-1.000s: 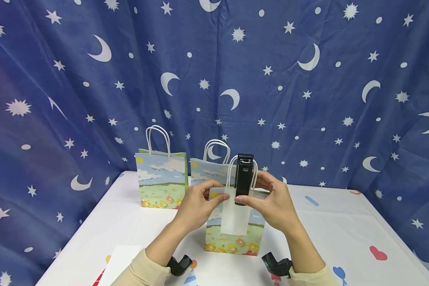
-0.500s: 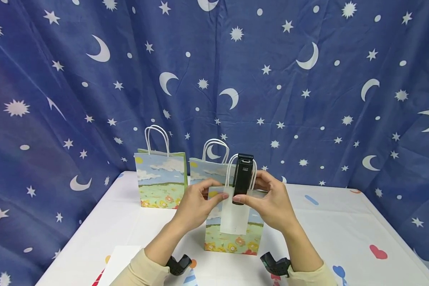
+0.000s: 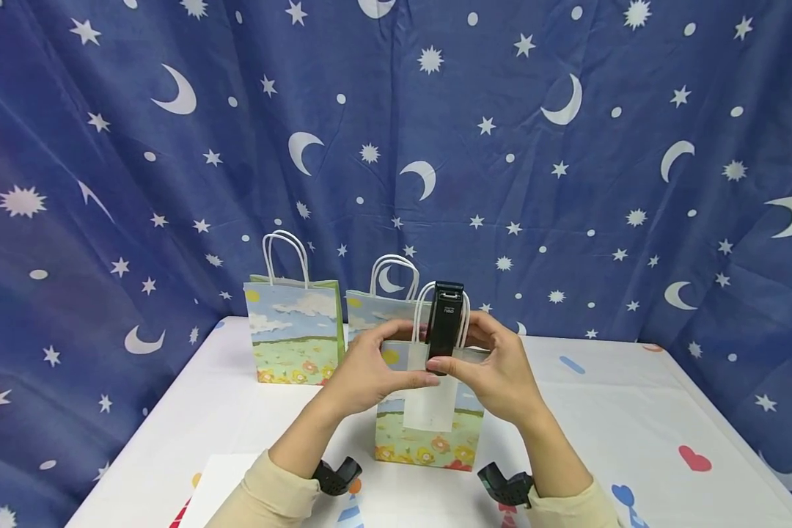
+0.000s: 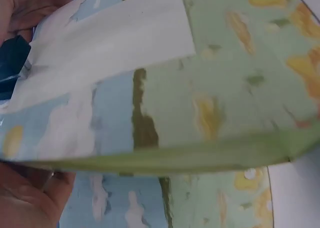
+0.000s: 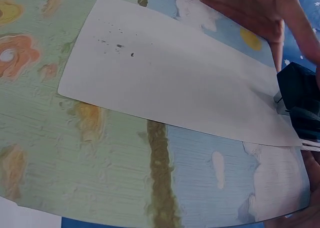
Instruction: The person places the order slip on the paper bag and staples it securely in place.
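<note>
One step in hand, as I judge it: stapling the card (image 3: 430,409) to the bag (image 3: 429,450). Next move seems to call for a firm squeeze, card kept flat against the bag. Right hand (image 3: 498,372) pinches the stapler (image 3: 445,324), thumb in front, fingers behind; left hand (image 3: 369,372) curls round the bag's upper left corner, thumb tip by the stapler's lower end (whether it presses there, can't tell). Hands close together, stapler between them, upright, crossing the bag's top rim. Card hangs down the bag's front, below the stapler. Behind the bag, just left, second bag (image 3: 378,311); well left of the bag, third bag (image 3: 295,328). Starry curtain (image 3: 237,176) beyond.
</note>
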`<state>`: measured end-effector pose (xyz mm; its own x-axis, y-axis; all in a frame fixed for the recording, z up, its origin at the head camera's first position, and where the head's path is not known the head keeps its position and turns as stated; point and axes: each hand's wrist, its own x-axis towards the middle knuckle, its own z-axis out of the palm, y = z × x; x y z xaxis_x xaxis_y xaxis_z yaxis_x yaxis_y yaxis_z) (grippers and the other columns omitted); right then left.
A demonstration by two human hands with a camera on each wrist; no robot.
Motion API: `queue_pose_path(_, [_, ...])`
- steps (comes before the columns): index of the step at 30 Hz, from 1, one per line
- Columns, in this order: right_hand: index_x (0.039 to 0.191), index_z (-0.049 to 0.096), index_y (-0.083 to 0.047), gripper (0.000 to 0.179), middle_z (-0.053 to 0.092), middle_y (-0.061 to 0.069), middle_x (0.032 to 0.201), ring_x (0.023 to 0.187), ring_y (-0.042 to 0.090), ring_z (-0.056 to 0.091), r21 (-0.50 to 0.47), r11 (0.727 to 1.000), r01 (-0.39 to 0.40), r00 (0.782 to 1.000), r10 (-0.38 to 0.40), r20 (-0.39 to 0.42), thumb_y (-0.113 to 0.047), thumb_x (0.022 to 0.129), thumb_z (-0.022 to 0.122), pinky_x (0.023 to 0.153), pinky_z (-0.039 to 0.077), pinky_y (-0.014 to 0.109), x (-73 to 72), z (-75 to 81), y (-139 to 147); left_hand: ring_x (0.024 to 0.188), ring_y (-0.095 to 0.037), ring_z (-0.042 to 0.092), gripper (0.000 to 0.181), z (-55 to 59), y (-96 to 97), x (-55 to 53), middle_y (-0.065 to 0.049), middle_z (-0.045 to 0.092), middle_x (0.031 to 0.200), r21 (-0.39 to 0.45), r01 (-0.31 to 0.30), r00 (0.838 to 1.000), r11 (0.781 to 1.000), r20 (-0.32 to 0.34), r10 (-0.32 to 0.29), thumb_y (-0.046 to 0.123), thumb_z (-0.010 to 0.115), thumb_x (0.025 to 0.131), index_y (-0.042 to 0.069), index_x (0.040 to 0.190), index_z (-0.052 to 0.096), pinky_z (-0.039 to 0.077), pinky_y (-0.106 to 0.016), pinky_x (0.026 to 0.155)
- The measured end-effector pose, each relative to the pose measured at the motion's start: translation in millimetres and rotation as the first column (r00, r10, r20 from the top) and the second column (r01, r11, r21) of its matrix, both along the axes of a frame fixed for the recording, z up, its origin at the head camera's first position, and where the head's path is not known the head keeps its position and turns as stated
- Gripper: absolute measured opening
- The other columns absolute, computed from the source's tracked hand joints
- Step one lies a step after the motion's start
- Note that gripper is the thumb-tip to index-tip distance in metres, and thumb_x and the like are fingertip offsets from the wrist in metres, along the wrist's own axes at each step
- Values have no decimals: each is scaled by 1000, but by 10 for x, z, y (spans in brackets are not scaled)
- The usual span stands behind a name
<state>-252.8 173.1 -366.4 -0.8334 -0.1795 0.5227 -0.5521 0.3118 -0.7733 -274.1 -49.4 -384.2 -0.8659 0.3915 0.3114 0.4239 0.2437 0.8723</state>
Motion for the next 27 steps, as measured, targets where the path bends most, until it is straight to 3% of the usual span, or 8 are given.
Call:
queue_pose_path(7, [125, 66, -11, 56, 77, 5, 111, 104, 13, 74, -25, 999, -22, 1000, 22, 5, -10, 76, 93, 95, 58, 31, -9, -9, 14, 126, -15, 63, 56, 18, 125, -1, 13, 72, 126, -58, -101, 995, 993, -10, 101, 48, 95, 70, 33, 119, 75, 50, -48, 105])
queue_pose_path(14, [125, 65, -10, 54, 77, 7, 111, 102, 15, 75, -49, 998, -38, 999, 38, 6, -8, 78, 91, 92, 59, 28, -16, -37, 10, 116, -11, 68, 54, -5, 144, 23, 10, 74, 122, -77, -135, 990, 988, -62, 130, 51, 93, 72, 32, 119, 75, 55, -42, 96])
queue_pose_path(16, [126, 65, -10, 54, 76, 8, 111, 102, 14, 74, -46, 998, -36, 999, 36, 2, -8, 78, 91, 92, 59, 28, -17, -43, 7, 109, -6, 67, 53, -11, 145, 27, 11, 75, 119, -79, -141, 988, 987, -79, 135, 51, 92, 73, 32, 119, 75, 55, -38, 93])
queue_pose_path(18, [126, 65, -10, 54, 76, 8, 111, 102, 14, 74, -36, 999, -30, 1000, 30, -7, -9, 79, 90, 92, 58, 27, -16, -48, 4, 82, -3, 64, 53, -13, 143, 31, 8, 77, 99, -81, -139, 988, 987, -83, 132, 50, 92, 74, 32, 121, 75, 55, -34, 84])
queue_pose_path(20, [127, 64, -11, 55, 76, 7, 111, 103, 13, 73, -28, 999, -23, 1000, 23, -16, -9, 79, 91, 93, 58, 27, -11, -49, 0, 60, -2, 49, 53, -10, 142, 33, 8, 70, 74, -82, -132, 988, 988, -86, 125, 49, 91, 75, 31, 122, 75, 52, -29, 73])
queue_pose_path(23, [128, 64, -11, 55, 76, 6, 111, 103, 12, 72, -22, 1000, -19, 999, 18, -31, -9, 79, 90, 92, 57, 27, -7, -52, -3, 45, -7, 24, 51, -7, 141, 30, 10, 43, 49, -83, -115, 991, 990, -79, 108, 49, 90, 77, 31, 123, 74, 42, -26, 57])
queue_pose_path(27, [128, 64, -12, 55, 76, 5, 111, 103, 12, 72, -26, 999, -19, 999, 18, -42, -9, 80, 90, 90, 57, 27, -11, -62, -10, 42, -6, 25, 50, -9, 141, 25, 14, 32, 47, -84, -108, 992, 991, -71, 102, 49, 89, 78, 32, 123, 74, 35, -25, 49])
